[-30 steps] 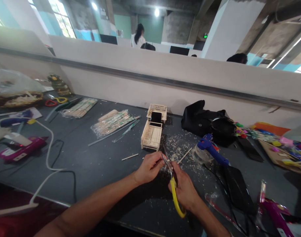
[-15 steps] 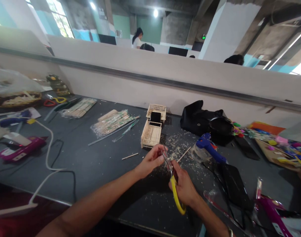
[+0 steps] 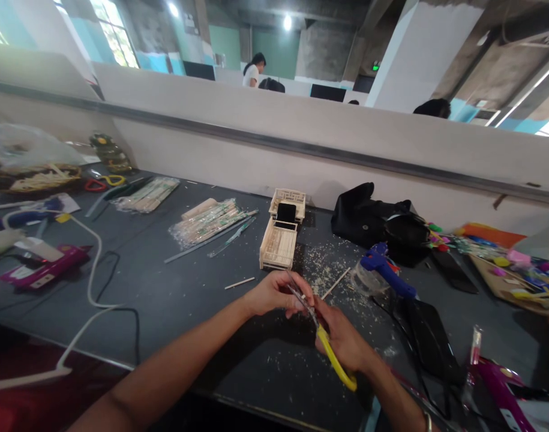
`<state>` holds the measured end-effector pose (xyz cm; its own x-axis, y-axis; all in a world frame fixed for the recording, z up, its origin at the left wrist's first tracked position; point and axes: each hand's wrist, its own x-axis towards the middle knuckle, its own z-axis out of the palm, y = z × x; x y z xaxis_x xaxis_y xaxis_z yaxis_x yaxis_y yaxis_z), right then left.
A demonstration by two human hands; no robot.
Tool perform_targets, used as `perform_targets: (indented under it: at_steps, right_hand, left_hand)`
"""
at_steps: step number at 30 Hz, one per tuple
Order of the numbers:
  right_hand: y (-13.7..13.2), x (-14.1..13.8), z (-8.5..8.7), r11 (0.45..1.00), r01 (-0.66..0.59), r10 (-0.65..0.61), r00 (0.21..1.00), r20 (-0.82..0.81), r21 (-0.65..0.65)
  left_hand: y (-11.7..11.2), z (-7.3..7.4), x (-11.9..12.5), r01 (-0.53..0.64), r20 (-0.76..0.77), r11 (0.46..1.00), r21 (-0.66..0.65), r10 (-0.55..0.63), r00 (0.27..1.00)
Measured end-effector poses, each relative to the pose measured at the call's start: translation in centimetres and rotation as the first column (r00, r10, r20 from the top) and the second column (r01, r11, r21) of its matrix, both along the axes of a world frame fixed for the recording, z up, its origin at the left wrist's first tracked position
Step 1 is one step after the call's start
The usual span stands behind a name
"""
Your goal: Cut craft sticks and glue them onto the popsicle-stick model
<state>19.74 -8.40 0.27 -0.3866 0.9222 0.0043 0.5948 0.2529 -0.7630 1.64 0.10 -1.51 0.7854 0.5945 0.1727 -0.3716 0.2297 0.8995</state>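
My right hand [image 3: 341, 336] is wrapped round yellow-handled scissors [image 3: 332, 355], whose metal blades point up and left to my other hand. My left hand [image 3: 278, 293] is pinched beside the blades; a tiny pale bit shows at its fingertips, too small to name. Just beyond my hands stands a small model bed or bench [image 3: 278, 245] built of pale wooden sticks. Behind it is a smaller stick-built piece [image 3: 288, 197] with a lattice back, and a black phone-like slab [image 3: 285, 215] leans against it. Loose sticks [image 3: 239, 282] lie on either side of my hands.
Wood clippings [image 3: 328, 258] litter the dark table. Bagged sticks [image 3: 211, 222] lie left of the model. A blue glue gun [image 3: 386, 270], a black bag [image 3: 377, 219] and a black power bank-like slab [image 3: 429, 339] are to the right. A white cable [image 3: 96, 258] crosses the left side.
The scissors' handles have swung to the right and the blades lie closer together. My left fingers have curled further in beside the blades. The view has shifted slightly.
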Motion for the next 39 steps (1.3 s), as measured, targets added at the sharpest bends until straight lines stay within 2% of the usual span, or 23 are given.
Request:
perform_targets:
  at_steps: [5,8,11,14,19,24,28,33,39]
  right_hand:
    - [0.0,-0.3,-0.1,1.0,0.011,-0.011,1.0,-0.005,0.018]
    - [0.1,-0.4,-0.6,0.998,0.066,-0.066,0.997,0.034,0.015]
    - [0.3,-0.5,-1.0,0.985,0.169,-0.173,0.975,0.139,0.043]
    - [0.4,-0.7,-0.9,0.967,0.239,-0.253,0.919,0.303,0.085]
    - [0.5,-1.5,-0.6,0.942,0.331,-0.315,0.801,0.509,0.062]
    - [0.4,-1.7,-0.5,0.931,0.361,-0.334,0.779,0.531,0.056]
    - [0.3,-1.8,-0.4,0.923,0.378,-0.352,0.761,0.545,0.069]
    - [0.1,-2.3,-0.5,0.91,0.407,-0.368,0.697,0.616,0.082]
    - [0.1,-2.7,-0.8,0.906,0.406,-0.379,0.649,0.66,0.122]
  left_hand:
    - [0.0,0.2,-0.2,0.036,0.017,0.999,-0.003,-0.036,0.999]
    - [0.1,0.1,-0.2,0.026,0.035,1.0,0.016,-0.026,0.999]
    - [0.0,0.1,-0.1,-0.062,0.013,0.997,0.044,0.062,0.998]
    - [-0.2,0.0,0.3,-0.159,-0.077,0.983,0.089,0.166,0.983]
    - [-0.6,-0.4,1.1,-0.279,-0.267,0.909,0.311,0.365,0.892]
    - [-0.5,-0.1,1.0,-0.25,-0.272,0.793,0.555,0.458,0.846]
    - [-0.5,-0.2,1.1,-0.21,-0.294,0.716,0.666,0.51,0.808]
    - [-0.7,-1.1,1.6,-0.229,-0.305,0.691,0.686,0.558,0.772]
    - [-0.7,-1.6,1.6,-0.226,-0.33,0.705,0.672,0.558,0.761]
